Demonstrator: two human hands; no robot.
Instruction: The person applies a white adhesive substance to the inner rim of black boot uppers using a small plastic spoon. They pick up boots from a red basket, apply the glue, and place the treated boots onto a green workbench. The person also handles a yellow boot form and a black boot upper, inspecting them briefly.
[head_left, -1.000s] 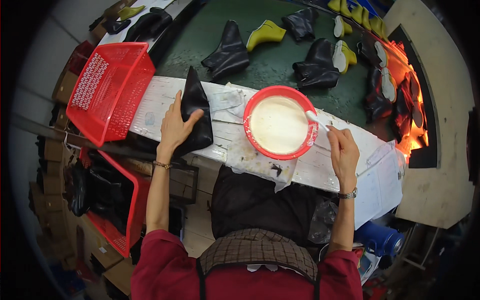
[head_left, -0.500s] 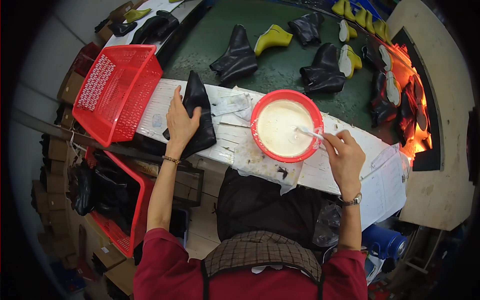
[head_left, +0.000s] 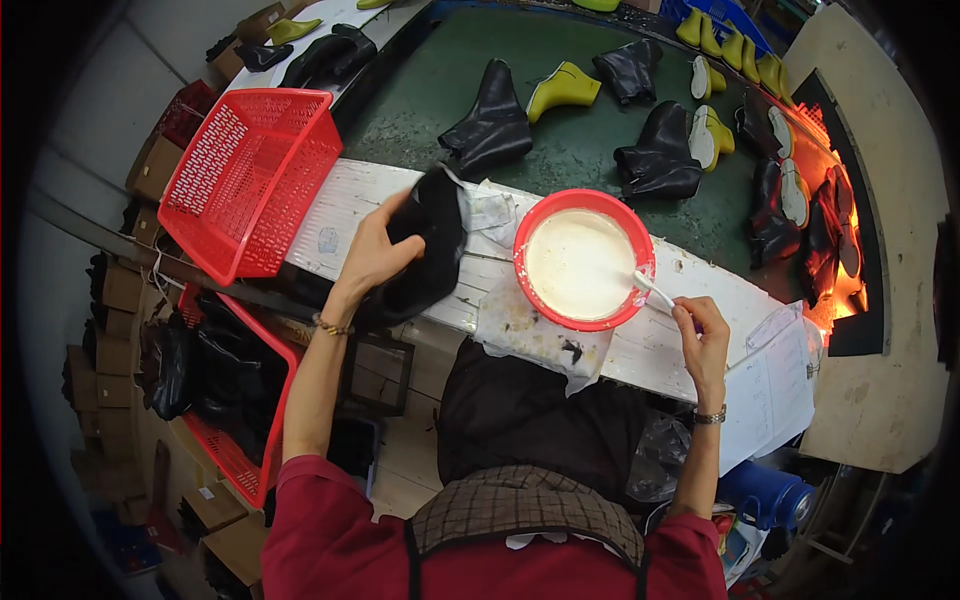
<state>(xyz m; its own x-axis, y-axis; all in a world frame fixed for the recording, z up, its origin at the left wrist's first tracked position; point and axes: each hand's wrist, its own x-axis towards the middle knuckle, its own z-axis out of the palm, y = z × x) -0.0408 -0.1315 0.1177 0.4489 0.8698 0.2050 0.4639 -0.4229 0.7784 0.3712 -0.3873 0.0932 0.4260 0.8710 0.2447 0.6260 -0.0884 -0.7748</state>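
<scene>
My left hand (head_left: 375,255) is closed round a black leather boot (head_left: 440,225), thumb on the near side. The boot is tilted up off the white board (head_left: 335,195), and a pale edge shows along its toe. In my right hand (head_left: 707,345) is the thin handle of a white brush (head_left: 655,292). The brush's head lies at the right rim of a red bowl (head_left: 527,232); its bristles are hard to make out. Creamy white liquid (head_left: 580,260) fills much of the bowl. A stained cloth (head_left: 545,340) lies partly beneath the bowl.
Beyond the board, a green conveyor belt (head_left: 420,90) carries black boots (head_left: 660,150) and yellow shoe lasts (head_left: 563,90) toward a glowing heater opening (head_left: 835,240) at right. Red baskets (head_left: 250,180) stand at left, the lower one holding black boots (head_left: 225,365). Papers (head_left: 765,390) lie at right.
My left hand has lifted and turned the boot, bringing it right. My right hand has drawn the brush from the middle of the liquid to the bowl's right rim.
</scene>
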